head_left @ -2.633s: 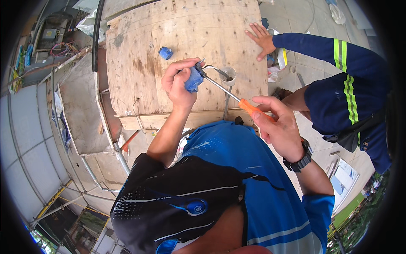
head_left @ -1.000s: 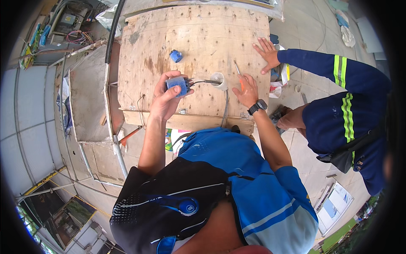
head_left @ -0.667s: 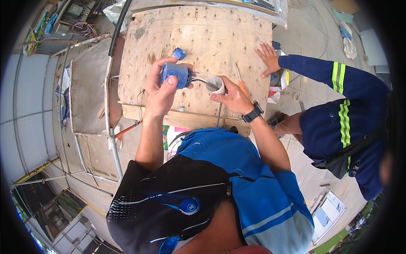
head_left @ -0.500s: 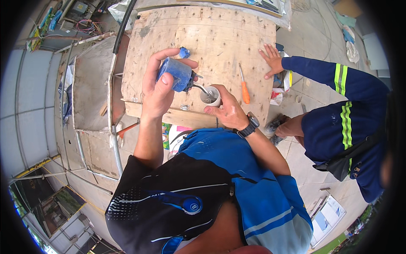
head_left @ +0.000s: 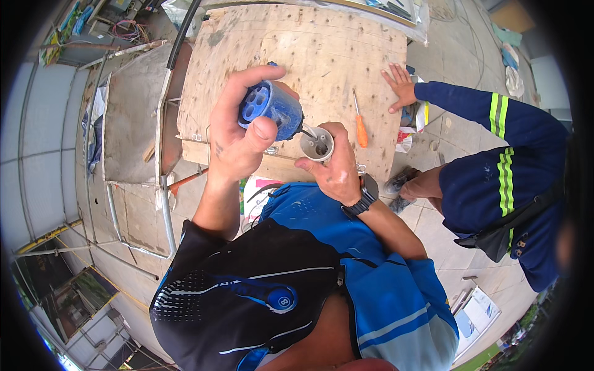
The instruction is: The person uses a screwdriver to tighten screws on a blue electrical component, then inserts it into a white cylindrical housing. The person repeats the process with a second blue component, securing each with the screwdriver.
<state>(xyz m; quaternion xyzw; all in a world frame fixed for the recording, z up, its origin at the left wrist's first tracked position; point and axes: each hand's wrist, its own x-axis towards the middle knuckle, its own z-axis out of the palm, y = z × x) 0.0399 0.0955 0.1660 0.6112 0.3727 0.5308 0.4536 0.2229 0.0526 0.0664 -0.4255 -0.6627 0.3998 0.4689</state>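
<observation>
My left hand point(head_left: 235, 139) is wrapped round a blue industrial socket point(head_left: 281, 114), its face of round holes tilted up to the left. A grey-white hollow plastic housing point(head_left: 317, 147) is gripped in my right hand point(head_left: 339, 176), with its open end up. Between the two parts runs a short cable point(head_left: 309, 131), which enters the housing. Both parts are held above the near edge of a plywood board point(head_left: 322, 55). Behind my left fingers a small blue piece point(head_left: 272, 63) is mostly hidden.
An orange-handled screwdriver point(head_left: 361, 127) lies on the board, right of my hands. Another person's hand point(head_left: 401, 86) rests at the board's right edge, and that person stands close by. Metal tube frames point(head_left: 167, 216) stand at left.
My left hand has turned the blue socket so that its holed face shows, and has moved slightly right. My right hand and the housing have shifted slightly right and down.
</observation>
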